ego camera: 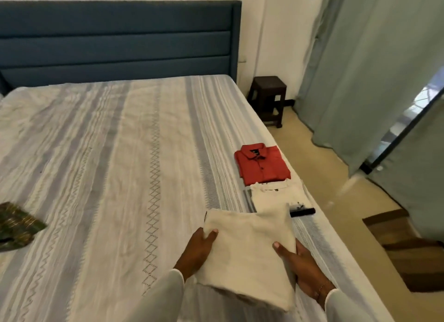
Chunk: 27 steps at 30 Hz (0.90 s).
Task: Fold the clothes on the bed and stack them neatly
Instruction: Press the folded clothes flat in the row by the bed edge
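Two hands: I see both of my hands holding one folded cream cloth garment (247, 257) near the right edge of the bed.
Left hand: my left hand (198, 251) grips the garment's left side, thumb on top, fingers tucked beneath the fabric.
Right hand: my right hand (300, 269) grips the garment's right side the same way, thumb resting on top; a thin bracelet shows at the wrist.
Sleeves: pale long sleeves cover both of my forearms.
Bed: a wide mattress under a white and grey-blue striped bedspread (115, 168), with a padded blue headboard (120, 43) at the far end.
Folded clothes: a folded red button-up shirt (263, 164) lies near the bed's right edge; just in front of it, touching or nearly so, lies a folded white shirt with a dark band (271, 194), partly hidden by the garment I hold.
Left side: a dark green patterned cloth (18, 225) lies on the bedspread, well apart from the others.
Room: a small dark brown stool (268, 98) stands by the headboard, and pale green curtains (360, 69) hang at the right.
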Each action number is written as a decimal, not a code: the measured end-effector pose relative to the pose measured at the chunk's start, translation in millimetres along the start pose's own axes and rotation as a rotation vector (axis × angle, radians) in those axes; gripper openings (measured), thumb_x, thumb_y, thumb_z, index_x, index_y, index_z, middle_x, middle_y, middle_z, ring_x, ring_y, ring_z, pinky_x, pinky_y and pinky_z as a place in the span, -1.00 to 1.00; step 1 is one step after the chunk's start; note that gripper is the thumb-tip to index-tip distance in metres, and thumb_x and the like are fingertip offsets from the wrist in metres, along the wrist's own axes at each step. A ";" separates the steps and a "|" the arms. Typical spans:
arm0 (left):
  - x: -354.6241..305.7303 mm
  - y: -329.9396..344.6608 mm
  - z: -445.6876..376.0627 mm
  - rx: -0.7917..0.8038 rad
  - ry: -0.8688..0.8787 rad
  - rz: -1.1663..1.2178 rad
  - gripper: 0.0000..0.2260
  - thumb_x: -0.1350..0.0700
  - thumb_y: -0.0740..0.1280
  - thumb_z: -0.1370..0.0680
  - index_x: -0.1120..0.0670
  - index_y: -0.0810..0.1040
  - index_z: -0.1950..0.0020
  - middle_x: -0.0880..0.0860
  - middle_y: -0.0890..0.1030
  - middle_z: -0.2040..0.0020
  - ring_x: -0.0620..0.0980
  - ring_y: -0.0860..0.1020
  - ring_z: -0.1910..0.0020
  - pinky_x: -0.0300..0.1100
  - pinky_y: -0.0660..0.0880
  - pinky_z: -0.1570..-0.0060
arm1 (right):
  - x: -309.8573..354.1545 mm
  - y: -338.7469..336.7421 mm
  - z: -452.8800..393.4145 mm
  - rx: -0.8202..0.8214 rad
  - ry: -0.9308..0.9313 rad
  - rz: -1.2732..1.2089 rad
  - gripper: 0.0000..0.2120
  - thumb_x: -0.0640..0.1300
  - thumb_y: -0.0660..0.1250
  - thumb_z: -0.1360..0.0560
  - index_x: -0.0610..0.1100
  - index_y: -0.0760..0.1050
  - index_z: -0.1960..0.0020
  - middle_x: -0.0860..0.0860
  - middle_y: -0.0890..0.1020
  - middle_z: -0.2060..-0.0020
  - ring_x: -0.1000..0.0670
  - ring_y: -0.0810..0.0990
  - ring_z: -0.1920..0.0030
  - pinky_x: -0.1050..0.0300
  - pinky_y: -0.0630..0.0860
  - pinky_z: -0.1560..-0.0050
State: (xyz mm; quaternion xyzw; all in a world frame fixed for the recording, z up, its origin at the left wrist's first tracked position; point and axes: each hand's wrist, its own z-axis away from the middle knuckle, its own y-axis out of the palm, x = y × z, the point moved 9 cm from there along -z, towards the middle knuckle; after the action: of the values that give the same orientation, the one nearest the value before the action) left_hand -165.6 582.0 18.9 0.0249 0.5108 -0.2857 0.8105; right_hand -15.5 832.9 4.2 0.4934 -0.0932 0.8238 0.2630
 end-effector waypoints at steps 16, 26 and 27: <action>62.4 259.6 -86.0 0.205 -0.292 0.421 -0.75 0.08 0.25 -0.69 -0.09 0.44 -0.36 -0.02 0.65 -0.24 0.03 0.66 -0.15 0.09 0.63 -0.07 | -10.2 -231.1 -148.4 -0.098 -0.002 0.351 -0.57 -0.10 0.51 -0.48 0.01 0.53 -0.33 -0.03 0.72 -0.10 -0.13 0.68 -0.07 -0.08 0.60 -0.08; 40.5 266.4 -89.1 -0.232 0.108 -0.668 -0.43 -0.22 0.18 -0.63 0.10 0.26 -0.52 0.11 0.42 -0.42 0.12 0.42 -0.40 0.06 0.45 -0.36 | 13.0 -206.9 -145.3 -0.461 -0.405 1.274 -0.34 0.16 0.26 -0.52 -0.10 0.24 -0.53 -0.24 0.42 -0.37 -0.31 0.40 -0.33 -0.25 0.43 -0.26; 27.0 275.7 -83.7 -0.214 0.219 -0.803 -0.35 -0.25 0.15 -0.62 0.12 0.19 -0.57 0.14 0.34 -0.50 0.16 0.33 -0.47 0.09 0.37 -0.42 | 12.8 -189.5 -144.0 -0.409 -0.488 1.391 -0.33 0.20 0.23 -0.52 -0.08 0.24 -0.54 -0.23 0.38 -0.43 -0.31 0.34 -0.40 -0.27 0.38 -0.32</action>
State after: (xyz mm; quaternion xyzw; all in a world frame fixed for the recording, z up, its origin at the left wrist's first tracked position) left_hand -90.5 828.4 -113.0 -0.2297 0.5897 -0.5197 0.5739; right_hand -30.8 1056.8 -76.3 0.4305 -0.5885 0.6338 -0.2579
